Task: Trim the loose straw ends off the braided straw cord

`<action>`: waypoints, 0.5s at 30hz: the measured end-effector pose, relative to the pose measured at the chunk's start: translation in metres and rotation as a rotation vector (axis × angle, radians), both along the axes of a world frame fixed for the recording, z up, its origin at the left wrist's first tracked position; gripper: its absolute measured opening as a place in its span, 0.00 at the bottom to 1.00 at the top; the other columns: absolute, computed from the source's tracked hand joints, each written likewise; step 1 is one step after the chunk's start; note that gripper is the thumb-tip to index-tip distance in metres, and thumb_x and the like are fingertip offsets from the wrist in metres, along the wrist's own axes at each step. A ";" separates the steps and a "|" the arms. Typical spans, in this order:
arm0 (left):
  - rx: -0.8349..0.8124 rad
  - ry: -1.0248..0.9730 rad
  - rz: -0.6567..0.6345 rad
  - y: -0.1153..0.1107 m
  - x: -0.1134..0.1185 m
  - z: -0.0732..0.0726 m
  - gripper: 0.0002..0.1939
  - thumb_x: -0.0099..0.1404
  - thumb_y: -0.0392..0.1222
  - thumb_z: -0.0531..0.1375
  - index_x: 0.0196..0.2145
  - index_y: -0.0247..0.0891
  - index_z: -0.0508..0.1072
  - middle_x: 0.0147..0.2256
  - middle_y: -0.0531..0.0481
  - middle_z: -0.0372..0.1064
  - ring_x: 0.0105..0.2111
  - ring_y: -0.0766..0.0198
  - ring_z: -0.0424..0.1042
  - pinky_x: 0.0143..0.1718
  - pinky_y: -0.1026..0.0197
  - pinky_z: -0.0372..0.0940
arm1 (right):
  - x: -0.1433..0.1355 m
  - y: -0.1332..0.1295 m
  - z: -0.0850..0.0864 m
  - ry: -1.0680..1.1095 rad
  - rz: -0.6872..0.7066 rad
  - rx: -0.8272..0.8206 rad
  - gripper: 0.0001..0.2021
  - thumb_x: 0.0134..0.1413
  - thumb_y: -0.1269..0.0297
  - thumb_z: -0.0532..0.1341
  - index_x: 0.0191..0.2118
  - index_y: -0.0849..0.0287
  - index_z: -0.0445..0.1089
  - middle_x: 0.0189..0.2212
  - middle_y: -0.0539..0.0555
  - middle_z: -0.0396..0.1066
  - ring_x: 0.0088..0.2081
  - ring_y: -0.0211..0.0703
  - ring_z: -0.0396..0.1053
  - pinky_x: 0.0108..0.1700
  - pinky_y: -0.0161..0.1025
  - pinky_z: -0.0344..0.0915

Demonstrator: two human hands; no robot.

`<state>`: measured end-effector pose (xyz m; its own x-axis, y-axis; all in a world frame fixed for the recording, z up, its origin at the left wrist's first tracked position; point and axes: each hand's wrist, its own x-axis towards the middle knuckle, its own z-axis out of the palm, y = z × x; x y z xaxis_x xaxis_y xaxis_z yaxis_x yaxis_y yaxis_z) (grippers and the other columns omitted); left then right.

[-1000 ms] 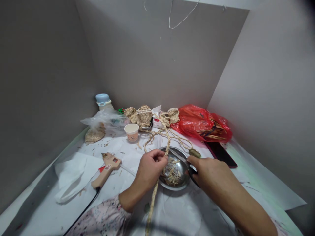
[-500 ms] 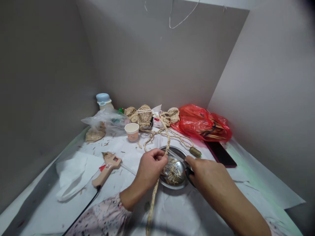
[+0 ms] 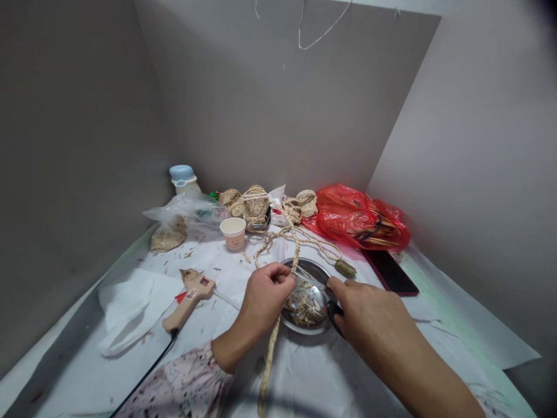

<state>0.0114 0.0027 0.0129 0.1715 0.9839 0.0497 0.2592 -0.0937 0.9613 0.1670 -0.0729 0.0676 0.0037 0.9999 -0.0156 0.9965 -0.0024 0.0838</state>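
A long braided straw cord (image 3: pixel 270 354) runs from the back of the table down to the front edge, pinched in my left hand (image 3: pixel 268 293). My right hand (image 3: pixel 363 307) is closed on black-handled scissors (image 3: pixel 334 316), whose blades point left toward the cord beside my left fingertips. Below both hands sits a round metal dish (image 3: pixel 311 332) with straw clippings (image 3: pixel 302 305) in it. Behind the dish, more braided cord (image 3: pixel 322 242) lies in loops, close to a small olive-green roll (image 3: pixel 345 268).
Left: a glue gun (image 3: pixel 191 299) with a cable, white paper (image 3: pixel 130 302), a paper cup (image 3: pixel 234 234), a clear bag (image 3: pixel 187 209) and a blue-lidded bottle (image 3: pixel 183 177). Back: woven straw pieces (image 3: pixel 256 203). Right: a red bag (image 3: pixel 348 215) and a phone (image 3: pixel 391 273).
The scissors have shifted slightly at the cord, and their black handle shows a little more. Both hands stay in nearly the same place.
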 end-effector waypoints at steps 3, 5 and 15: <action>-0.001 0.006 -0.005 -0.001 0.001 0.000 0.09 0.53 0.44 0.60 0.26 0.33 0.72 0.19 0.56 0.59 0.21 0.68 0.58 0.23 0.66 0.52 | 0.000 0.001 -0.003 -0.004 0.008 0.021 0.08 0.51 0.71 0.58 0.38 0.54 0.68 0.30 0.53 0.75 0.29 0.47 0.74 0.23 0.37 0.47; 0.001 0.009 -0.004 -0.002 0.001 0.000 0.10 0.53 0.44 0.60 0.26 0.33 0.73 0.19 0.56 0.60 0.22 0.68 0.58 0.23 0.66 0.53 | 0.001 0.002 -0.004 -0.014 -0.007 0.019 0.08 0.52 0.71 0.57 0.37 0.54 0.68 0.28 0.53 0.76 0.28 0.47 0.74 0.22 0.37 0.45; 0.014 0.021 0.014 0.001 -0.001 0.000 0.09 0.52 0.43 0.59 0.26 0.33 0.72 0.19 0.56 0.60 0.22 0.68 0.58 0.24 0.66 0.53 | 0.002 -0.001 -0.004 0.007 -0.010 0.019 0.07 0.51 0.70 0.58 0.37 0.54 0.68 0.29 0.53 0.76 0.30 0.48 0.74 0.23 0.38 0.42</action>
